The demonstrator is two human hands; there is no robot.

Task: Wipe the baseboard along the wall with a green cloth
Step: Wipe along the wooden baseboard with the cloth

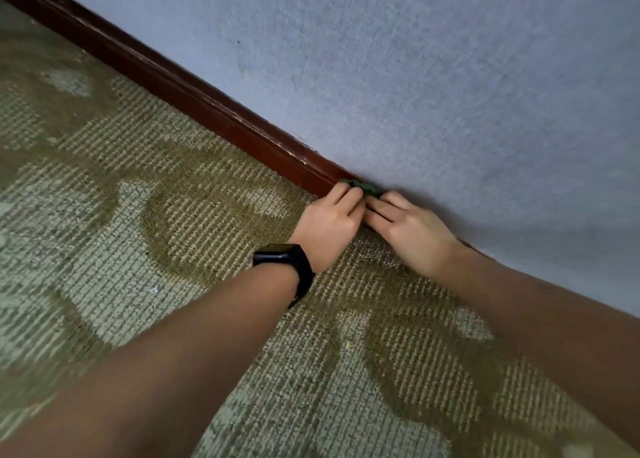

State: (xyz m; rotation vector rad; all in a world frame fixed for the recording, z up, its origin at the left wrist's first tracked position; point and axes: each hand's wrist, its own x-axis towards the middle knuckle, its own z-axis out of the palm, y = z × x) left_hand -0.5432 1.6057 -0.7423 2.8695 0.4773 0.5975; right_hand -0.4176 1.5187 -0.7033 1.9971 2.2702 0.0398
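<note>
The dark reddish-brown wooden baseboard (pixel 194 92) runs diagonally from the far left corner down toward the right, along the foot of a pale blue-grey textured wall (pixel 433 77), with small pale chips showing along its upper edge. A small bunched green cloth (pixel 363 187) sits against the top of the baseboard where it meets the wall, just past the fingertips of both hands, and only a narrow strip of it shows. The left hand (pixel 330 231) has its fingers curled forward and pressed onto the cloth, and the right hand (pixel 412 232) lies just beside it, fingers likewise bent over the cloth, so the two hands touch at the fingertips and grip the cloth together. A black smartwatch with a black strap (pixel 287 263) circles the left wrist. Both bare forearms reach in from the near edge across a beige and olive carpet (pixel 138 198) with a ribbed weave and wavy darker patches
</note>
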